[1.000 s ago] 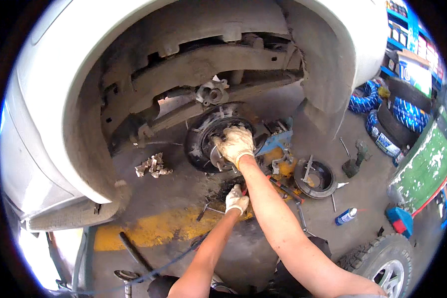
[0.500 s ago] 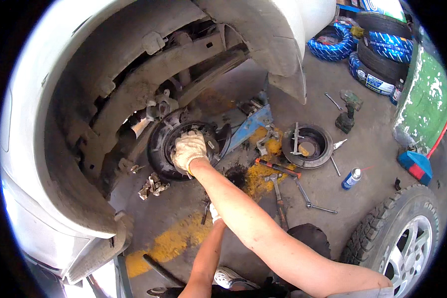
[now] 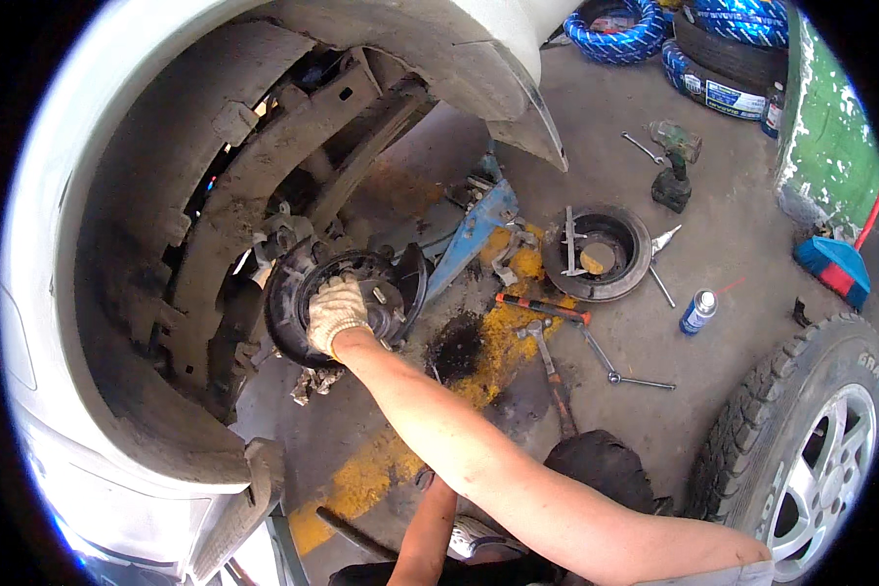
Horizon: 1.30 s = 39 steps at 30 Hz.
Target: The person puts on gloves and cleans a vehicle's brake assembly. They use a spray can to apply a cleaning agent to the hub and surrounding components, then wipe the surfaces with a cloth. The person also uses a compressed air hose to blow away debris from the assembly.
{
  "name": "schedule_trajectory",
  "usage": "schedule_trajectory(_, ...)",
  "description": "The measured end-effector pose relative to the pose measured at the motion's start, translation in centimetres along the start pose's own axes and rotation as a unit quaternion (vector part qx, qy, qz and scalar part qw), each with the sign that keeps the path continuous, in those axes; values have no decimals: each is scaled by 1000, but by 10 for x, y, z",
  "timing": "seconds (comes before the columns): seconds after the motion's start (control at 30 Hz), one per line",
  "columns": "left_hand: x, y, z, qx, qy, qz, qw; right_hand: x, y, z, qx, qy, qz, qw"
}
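My right hand (image 3: 336, 314), in a pale knitted glove, reaches into the drum brake assembly (image 3: 288, 311) under the wheel arch. Its fingers curl down among the dark parts to the left of the studded hub (image 3: 389, 305), and their tips are hidden. What they grip cannot be made out. Below, my left forearm (image 3: 426, 532) rises from the lower edge, while my right forearm covers the left hand. Crumpled dirty rags or paper (image 3: 314, 384) lie under the brake assembly.
A brake drum (image 3: 641, 269) with a caliper gauge (image 3: 570, 242) lies right of a blue metal stand (image 3: 481, 230). Nearby are a hammer (image 3: 554, 381), socket handle (image 3: 615, 377), spray can (image 3: 698, 313) and impact wrench (image 3: 673, 176). A wheel (image 3: 742, 439) stands at lower right; the pale fender (image 3: 44, 322) curves overhead.
The whole view has shifted. My right hand stays at the brake assembly. My left hand's glove, partly visible below the right forearm before, has gone behind that forearm.
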<state>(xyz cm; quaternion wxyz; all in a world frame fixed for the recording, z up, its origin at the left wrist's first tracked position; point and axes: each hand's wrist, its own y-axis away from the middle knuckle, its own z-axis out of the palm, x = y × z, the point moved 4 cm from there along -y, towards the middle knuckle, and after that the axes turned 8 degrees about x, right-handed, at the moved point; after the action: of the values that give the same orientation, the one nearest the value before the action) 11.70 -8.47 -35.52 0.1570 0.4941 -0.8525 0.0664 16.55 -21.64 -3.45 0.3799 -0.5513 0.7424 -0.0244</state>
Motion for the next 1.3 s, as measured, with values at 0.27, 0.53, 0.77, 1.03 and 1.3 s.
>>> schedule_trajectory(0.27, 6, 11, 7, 3, 10, -26, 1000, 4, -1, -1, -23, -15, -16, 1000)
schedule_trajectory(0.53, -1, 22, 11, 46, 29, -52, 997, 6, 0, -11, -48, -4, -21, 999)
schedule_trajectory(0.77, -38, 40, -26, 256, 71, -117, 957, 0, -4, -9, -11, 3, -41, 999)
schedule_trajectory(1.03, -13, 91, -95, 307, 75, -239, 918, 6, -5, -3, -57, 43, -43, 997)
schedule_trajectory(1.3, -32, 100, -122, 353, -7, -123, 928, 3, -6, -2, -41, 54, -58, 996)
